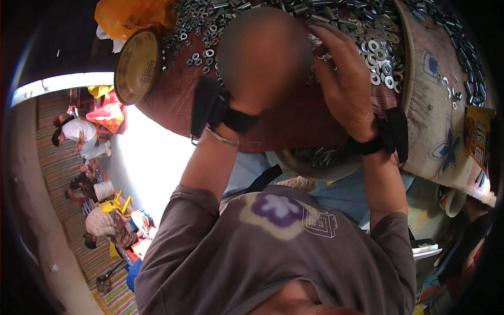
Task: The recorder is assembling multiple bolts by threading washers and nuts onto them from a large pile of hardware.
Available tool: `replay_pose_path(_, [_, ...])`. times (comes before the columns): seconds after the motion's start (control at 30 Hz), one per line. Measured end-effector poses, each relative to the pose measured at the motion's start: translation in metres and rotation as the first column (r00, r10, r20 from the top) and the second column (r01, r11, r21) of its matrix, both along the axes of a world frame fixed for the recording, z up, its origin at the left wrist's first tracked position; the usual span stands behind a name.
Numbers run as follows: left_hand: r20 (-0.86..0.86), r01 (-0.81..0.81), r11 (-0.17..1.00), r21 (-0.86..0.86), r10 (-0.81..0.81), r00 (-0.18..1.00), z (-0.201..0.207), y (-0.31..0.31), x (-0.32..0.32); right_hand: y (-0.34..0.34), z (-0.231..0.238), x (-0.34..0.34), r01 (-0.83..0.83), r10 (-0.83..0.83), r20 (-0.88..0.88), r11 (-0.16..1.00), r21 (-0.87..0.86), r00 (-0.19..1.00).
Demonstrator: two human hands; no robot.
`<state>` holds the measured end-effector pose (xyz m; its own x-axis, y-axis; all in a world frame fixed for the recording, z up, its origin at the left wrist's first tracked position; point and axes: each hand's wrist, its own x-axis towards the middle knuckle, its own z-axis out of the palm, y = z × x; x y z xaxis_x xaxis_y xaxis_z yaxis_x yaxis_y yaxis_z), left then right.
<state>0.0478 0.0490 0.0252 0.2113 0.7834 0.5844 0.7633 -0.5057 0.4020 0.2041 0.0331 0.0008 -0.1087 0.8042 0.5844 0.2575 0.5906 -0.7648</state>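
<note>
My left hand reaches over the red-brown cloth; a round blurred patch covers its fingers and anything in them. My right hand is beside it, with fingers bent inward toward that patch. Its fingertips are partly hidden, and what they hold cannot be made out. Steel hex nuts lie scattered left of my left hand. Flat ring washers are heaped just right of my right hand. Dark metal cylinders spread along the far side. Both wrists wear black straps.
A yellowish bowl tilts at the left, near an orange bag. At my lap a metal basin holds dark metal pieces. On the right, a patterned cloth carries more cylinders and a yellow packet. Several people sit farther left.
</note>
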Motion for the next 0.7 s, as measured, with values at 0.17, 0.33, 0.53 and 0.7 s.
replay_pose_path(0.17, [0.2,0.02,0.984,-0.179,0.016,0.98,-0.015,-0.034,0.009,-0.005,-0.012,-0.007,-0.043,0.04,0.231,0.999,0.009,0.972])
replay_pose_path(0.33, [0.309,-0.084,0.962,-0.261,0.166,0.936,-0.014,-0.042,-0.013,-0.005,-0.009,-0.009,-0.017,0.024,0.135,0.998,-0.056,0.991])
replay_pose_path(0.53, [0.061,-0.259,0.958,0.125,0.253,0.966,-0.018,0.011,-0.039,-0.004,-0.003,-0.004,-0.132,0.085,-0.144,0.925,-0.356,0.986])
replay_pose_path(0.7, [-0.108,-0.292,0.955,-0.061,0.284,0.953,-0.017,0.024,-0.029,-0.004,-0.005,-0.005,-0.129,0.072,-0.176,0.931,-0.341,0.982])
